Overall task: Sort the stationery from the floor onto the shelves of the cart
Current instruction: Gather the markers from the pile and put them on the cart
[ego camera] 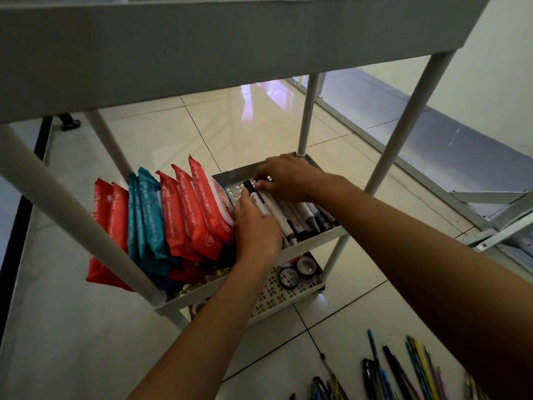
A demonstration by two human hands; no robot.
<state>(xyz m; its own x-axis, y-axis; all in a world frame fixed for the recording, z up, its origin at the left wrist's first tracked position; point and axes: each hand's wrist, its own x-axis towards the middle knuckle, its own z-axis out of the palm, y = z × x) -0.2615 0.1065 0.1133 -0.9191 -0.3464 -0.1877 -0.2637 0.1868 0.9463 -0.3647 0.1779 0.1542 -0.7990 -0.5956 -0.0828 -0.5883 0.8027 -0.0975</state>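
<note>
While markers fill the shelf, both hands grip one.

Packets (upright) beside markers

A plain indoor room, probably in a home

Glossy pale floor tiles are filling mid-frame, a bare white wall is rising at upper right, and a white cart is standing on the tiles.
</note>
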